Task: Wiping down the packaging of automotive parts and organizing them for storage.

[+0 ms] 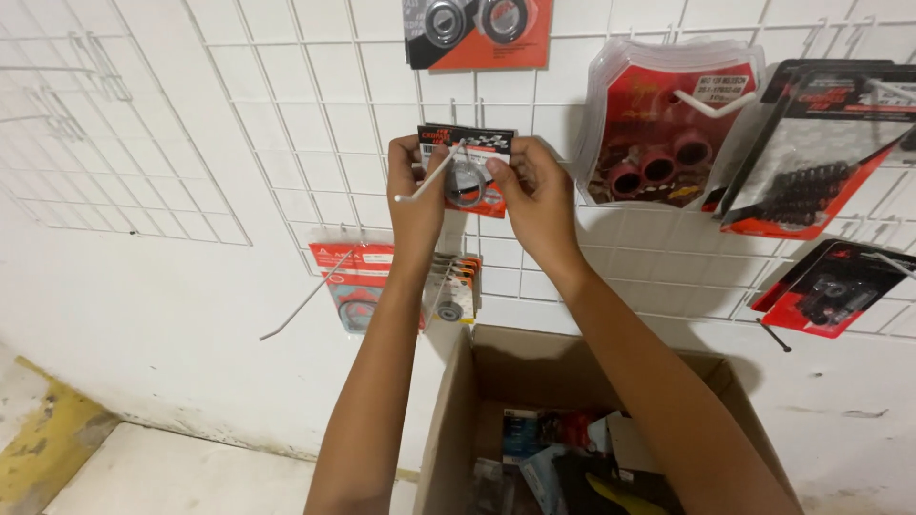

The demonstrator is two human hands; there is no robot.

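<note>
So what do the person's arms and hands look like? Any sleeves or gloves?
Both arms are bare all the way up the picture, with no sleeves showing. The left hand and right hand wear no gloves, and no rings, watch or bracelets can be seen.

Both hands (477, 195) on carded packet (468, 172)

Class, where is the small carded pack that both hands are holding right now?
The small carded pack is centre frame, held against the white wire grid on a hook, between the left hand and right hand.

Red-and-black packet (468, 167), white wire grid (286, 95)
</note>
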